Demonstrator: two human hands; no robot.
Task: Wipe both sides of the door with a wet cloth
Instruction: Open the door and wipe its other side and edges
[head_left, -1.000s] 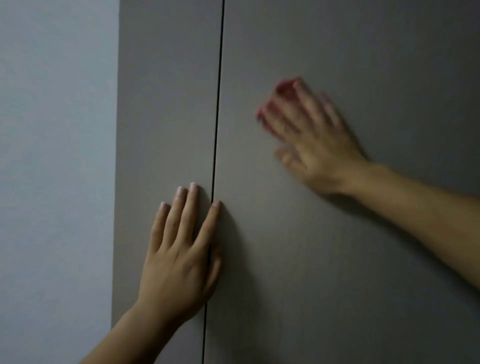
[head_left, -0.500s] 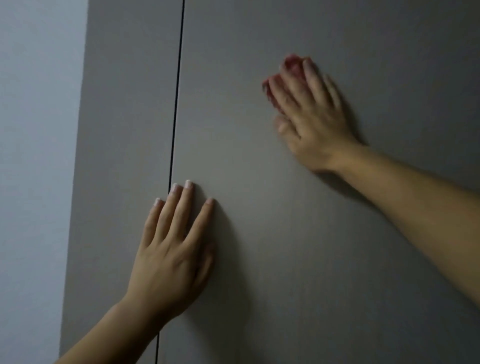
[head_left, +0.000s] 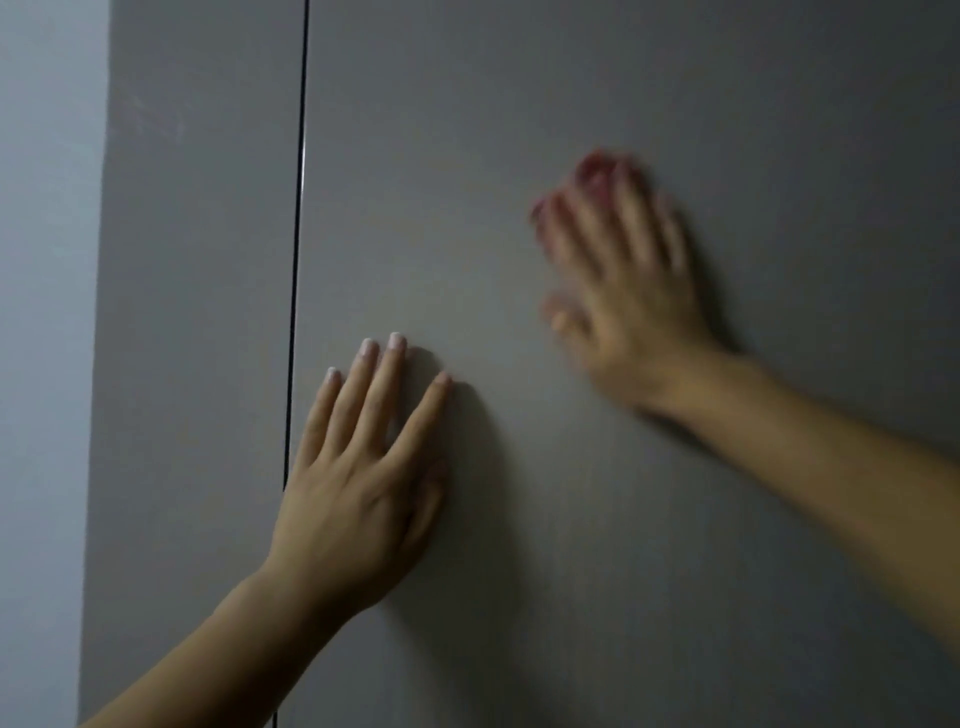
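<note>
Grey and matt, the door (head_left: 467, 156) filled most of the view, its face plain and dimly lit. A thin dark seam (head_left: 298, 208) ran from top to bottom along its left edge, dividing it from a narrower grey panel (head_left: 197, 312) of the same finish. Beyond that panel, at the far left, stood a paler bluish wall (head_left: 47, 312).

The left hand (head_left: 358, 483) lay flat on the door, low and just right of the seam, palm to the surface. Its fingers were straight, slightly spread and pointing up, and it held nothing. The outer edge of the hand and the wrist covered a lower stretch of the seam, and the forearm came up from the bottom left corner. A soft shadow fell on the door to its right.

The right hand (head_left: 628, 291) was higher and to the right, well apart from the left. It was also pressed against the door, with its fingers stretched out and fanned, and it was blurred. Beneath it sat the cloth (head_left: 595, 171), red and bunched small, showing only past the tips and between the fingers. It seemed pinned to the door by the straight fingers rather than gripped. The right forearm reached in from the right edge, slanting up to the wrist.
</note>
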